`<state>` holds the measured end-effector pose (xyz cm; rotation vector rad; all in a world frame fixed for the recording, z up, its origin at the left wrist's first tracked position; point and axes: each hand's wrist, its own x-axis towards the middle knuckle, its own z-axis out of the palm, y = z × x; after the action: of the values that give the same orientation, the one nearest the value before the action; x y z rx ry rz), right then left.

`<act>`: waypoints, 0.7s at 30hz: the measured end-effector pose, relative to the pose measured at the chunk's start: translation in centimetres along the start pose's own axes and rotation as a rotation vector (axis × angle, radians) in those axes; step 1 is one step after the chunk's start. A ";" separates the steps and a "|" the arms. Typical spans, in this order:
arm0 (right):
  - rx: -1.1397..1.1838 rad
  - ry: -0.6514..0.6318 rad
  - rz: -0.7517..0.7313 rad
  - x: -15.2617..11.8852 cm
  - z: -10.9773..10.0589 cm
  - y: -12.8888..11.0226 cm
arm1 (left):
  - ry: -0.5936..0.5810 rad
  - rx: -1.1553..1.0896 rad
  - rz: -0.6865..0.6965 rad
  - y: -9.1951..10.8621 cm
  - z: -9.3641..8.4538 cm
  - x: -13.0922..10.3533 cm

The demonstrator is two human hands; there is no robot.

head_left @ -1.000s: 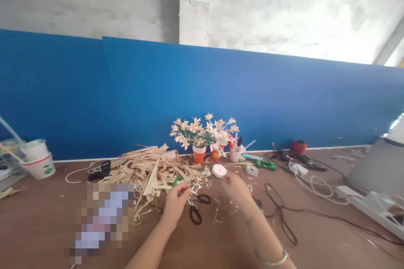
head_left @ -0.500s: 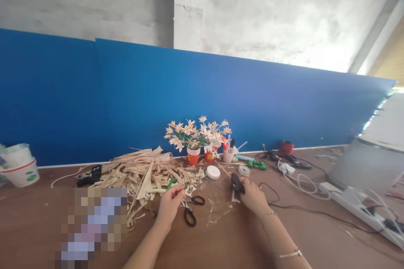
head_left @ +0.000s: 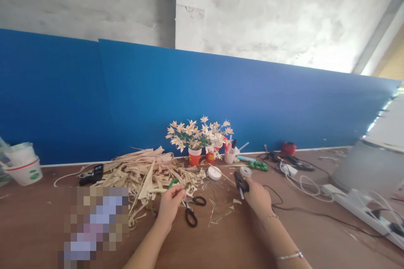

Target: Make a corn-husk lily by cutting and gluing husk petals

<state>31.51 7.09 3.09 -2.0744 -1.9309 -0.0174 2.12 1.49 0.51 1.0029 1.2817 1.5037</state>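
Observation:
My right hand (head_left: 258, 198) is wrapped round a black glue gun (head_left: 241, 181), with a pale glue stick poking out of it and a dark cord trailing off to the right. My left hand (head_left: 173, 201) is closed in a pinch at the edge of the straw pile; what sits between its fingertips is too small to make out. Just right of that hand, black-handled scissors (head_left: 191, 215) lie on the table. Dry, pale husk strips (head_left: 151, 172) are heaped behind it. Two red cups (head_left: 194, 157) hold pale husk flowers (head_left: 189, 132) at the back.
A white tape roll (head_left: 214, 172) and a clear tape roll (head_left: 245, 171) lie mid-table among thin scraps. Green ribbon (head_left: 259, 165) and a pen cup (head_left: 229, 157) stand behind. On the right are a power strip (head_left: 356, 210), tangled cables and a grey bucket (head_left: 362, 172). A paper tub (head_left: 25, 172) is far left.
The glue gun has turned in my right hand, which has shifted slightly right. A pale scrap shows on the table beneath it. My left hand keeps its pinch in nearly the same place.

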 end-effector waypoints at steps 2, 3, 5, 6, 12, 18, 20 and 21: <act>0.223 0.033 -0.063 -0.1 0.0 -0.6 | 0.000 -0.017 -0.002 -0.1 0.0 0.1; 0.367 0.022 -0.107 -0.2 0.2 -1.2 | 0.002 -0.026 -0.005 -0.2 0.1 0.1; 0.659 -0.062 -0.168 -0.5 0.5 -2.7 | 0.010 -0.039 -0.010 -0.3 0.1 0.2; 0.770 -0.146 -0.157 -0.7 0.7 -3.7 | 0.015 -0.042 -0.013 -0.4 0.1 0.2; 1.124 -0.524 -0.269 -2.4 0.9 -9.5 | 0.038 -0.038 -0.027 -0.5 0.2 0.3; 1.237 -0.548 -0.210 -2.9 3.1 -10.8 | 0.035 -0.013 -0.043 -0.2 0.3 0.2; 1.188 -0.514 -0.190 -2.9 3.9 -10.6 | 0.029 -0.010 -0.054 -0.1 0.3 0.2; 1.161 -0.492 -0.196 -2.9 4.2 -10.4 | 0.027 -0.009 -0.065 -0.1 0.3 0.2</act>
<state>20.22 5.72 0.69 -1.1289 -1.6635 1.3208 2.41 1.74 0.47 0.9297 1.3132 1.4762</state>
